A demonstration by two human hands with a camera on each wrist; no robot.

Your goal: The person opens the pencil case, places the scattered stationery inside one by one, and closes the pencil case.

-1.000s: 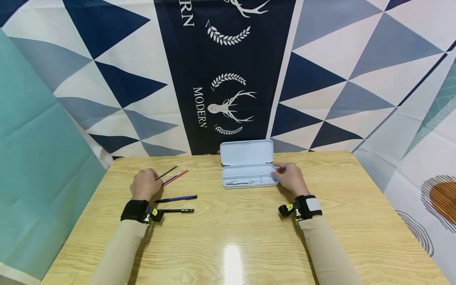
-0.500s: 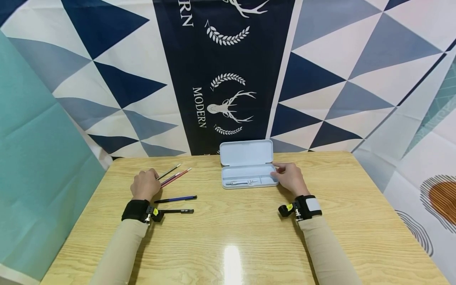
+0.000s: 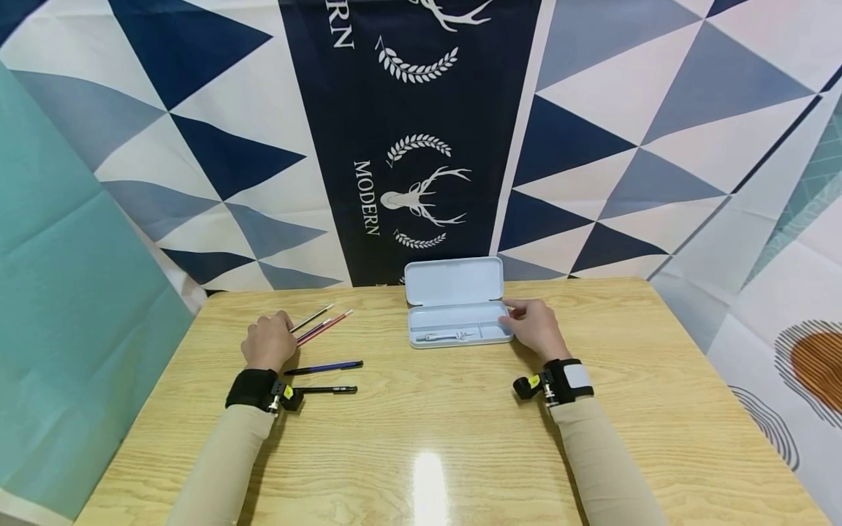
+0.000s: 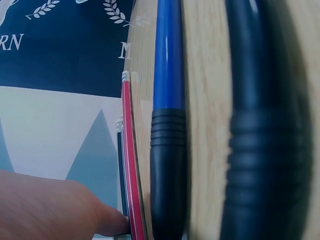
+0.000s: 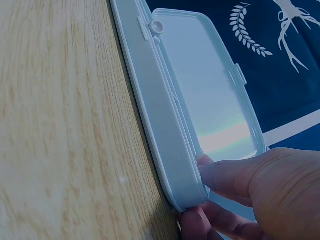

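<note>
A pale yellow wood-grain tabletop [image 3: 473, 431] filled the lower half of the frame, its far edge running level across the middle; a bright white reflection of light [image 3: 430, 486] lay on it at bottom centre. Behind it hung a smooth wall covering printed with white, navy and grey-blue triangles [image 3: 585, 128]; down its middle ran a very dark navy vertical band [image 3: 414, 109], bearing white antlered deer heads, leafy sprigs and the sideways word "MODERN"; a narrow white stripe [image 3: 518, 131] edged it on the right. A creased plain teal sheet [image 3: 79, 307] covered the left side; at lower right, a white covering [image 3: 743, 321] showed a brown rounded shape [image 3: 818, 363] and thin black curving lines.
</note>
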